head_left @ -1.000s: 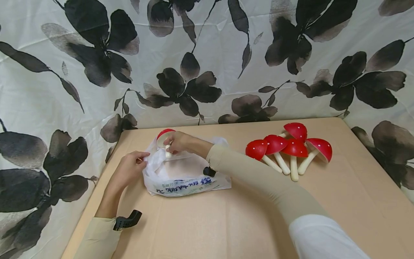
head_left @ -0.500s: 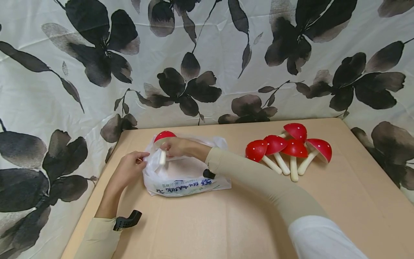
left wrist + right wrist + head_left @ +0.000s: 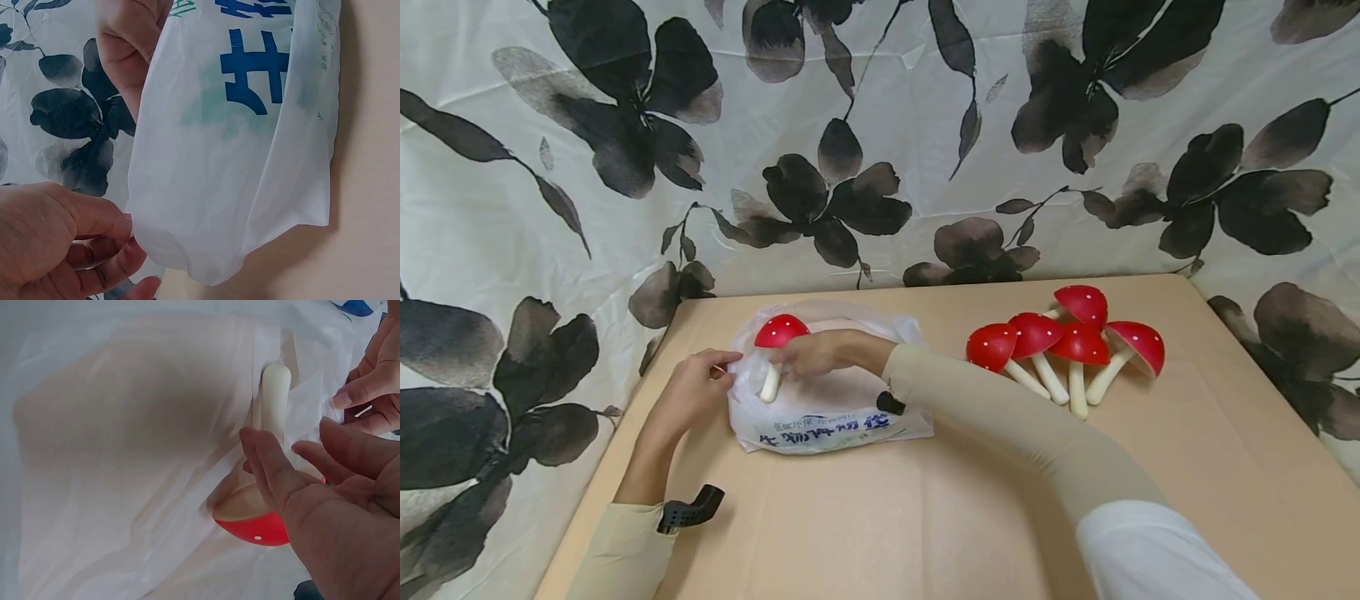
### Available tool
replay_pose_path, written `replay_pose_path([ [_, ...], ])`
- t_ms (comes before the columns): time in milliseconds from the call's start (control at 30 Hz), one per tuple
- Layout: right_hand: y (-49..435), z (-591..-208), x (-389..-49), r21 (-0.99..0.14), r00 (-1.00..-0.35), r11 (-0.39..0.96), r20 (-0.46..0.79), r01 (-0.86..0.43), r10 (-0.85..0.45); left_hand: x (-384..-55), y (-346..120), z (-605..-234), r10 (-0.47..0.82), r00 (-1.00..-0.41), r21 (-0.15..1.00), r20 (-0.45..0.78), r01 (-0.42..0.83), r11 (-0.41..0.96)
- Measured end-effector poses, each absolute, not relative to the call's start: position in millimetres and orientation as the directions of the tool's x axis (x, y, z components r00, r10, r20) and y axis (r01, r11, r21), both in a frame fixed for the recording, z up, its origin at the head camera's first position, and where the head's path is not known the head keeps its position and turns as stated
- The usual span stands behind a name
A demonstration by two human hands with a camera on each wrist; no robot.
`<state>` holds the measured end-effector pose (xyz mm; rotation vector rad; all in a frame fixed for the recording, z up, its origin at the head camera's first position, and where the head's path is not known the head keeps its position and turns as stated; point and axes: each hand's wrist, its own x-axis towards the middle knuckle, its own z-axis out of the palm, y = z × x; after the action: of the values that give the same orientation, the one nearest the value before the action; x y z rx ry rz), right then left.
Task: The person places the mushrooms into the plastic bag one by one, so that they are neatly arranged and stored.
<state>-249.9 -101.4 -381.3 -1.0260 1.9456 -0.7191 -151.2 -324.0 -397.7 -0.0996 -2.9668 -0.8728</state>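
A toy mushroom (image 3: 782, 331) with a white-dotted red cap and a pale stem lies inside the white plastic bag (image 3: 842, 408), near its left end. My right hand (image 3: 817, 352) reaches over the bag's opening to this mushroom. In the right wrist view, the fingers (image 3: 275, 462) extend loosely across the stem just by the cap, the thumb standing apart from them. My left hand (image 3: 694, 385) pinches the bag's left edge between thumb and fingertips, as the left wrist view shows at the bag's rim (image 3: 140, 231).
Several more red mushrooms (image 3: 1078, 343) lie grouped on the right part of the tan table (image 3: 1000, 517). Behind the table hangs a white cloth (image 3: 925, 125) with a dark flower print. A black wrist camera (image 3: 691, 508) sits on the left sleeve.
The mushroom has come down and toward me into the bag, its cap now upright in view. My right hand has loosened from it. The left hand keeps its hold.
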Motion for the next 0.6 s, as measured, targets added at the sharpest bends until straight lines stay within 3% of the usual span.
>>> replay_pose_path([
  [233,-97,-379,-249,-0.703,-0.287,0.515,-0.428,-0.490,-0.857,-150,-326,-397,0.056,-0.996,0.539,0.076,0.089,0.838],
  [600,-82,-374,-252,-0.665,-0.252,0.505,-0.444,-0.550,-0.860,-147,-326,-396,0.060,-0.996,0.543,0.072,0.090,0.835],
])
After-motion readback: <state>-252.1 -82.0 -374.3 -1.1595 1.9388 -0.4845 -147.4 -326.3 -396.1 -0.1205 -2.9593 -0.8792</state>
